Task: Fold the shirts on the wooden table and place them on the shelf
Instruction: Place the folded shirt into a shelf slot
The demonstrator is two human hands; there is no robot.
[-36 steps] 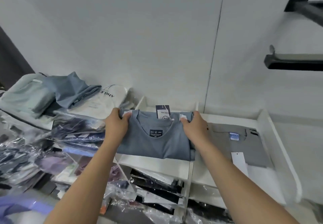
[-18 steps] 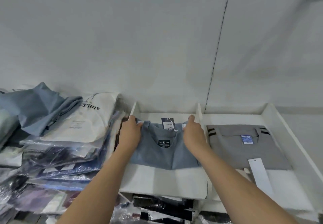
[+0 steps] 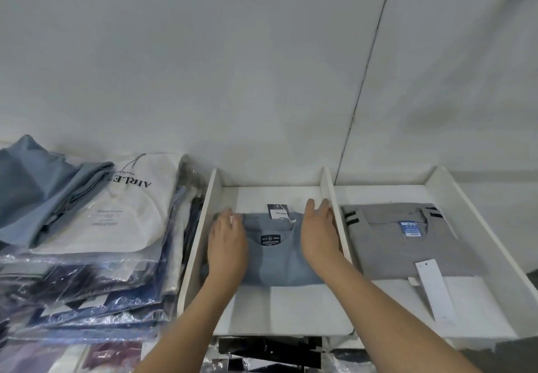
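A folded blue shirt (image 3: 276, 259) with a dark neck label and a hang tag lies flat in the left compartment of the white shelf (image 3: 279, 308). My left hand (image 3: 227, 244) lies flat on the shirt's left side, fingers straight and pointing to the wall. My right hand (image 3: 318, 232) rests flat on its right side, next to the white divider (image 3: 334, 215). A folded grey shirt (image 3: 407, 244) with black stripes and a long white tag lies in the right compartment.
Left of the shelf stands a stack of shirts in clear plastic bags (image 3: 87, 285), topped by a white bagged garment (image 3: 122, 206) and loose blue shirts (image 3: 37, 186). A white wall rises behind. Dark packaged items (image 3: 270, 349) sit on the level below.
The blue shirt has gone down into the left compartment. Both hands have let go of its collar edges and now lie flat on top of it.
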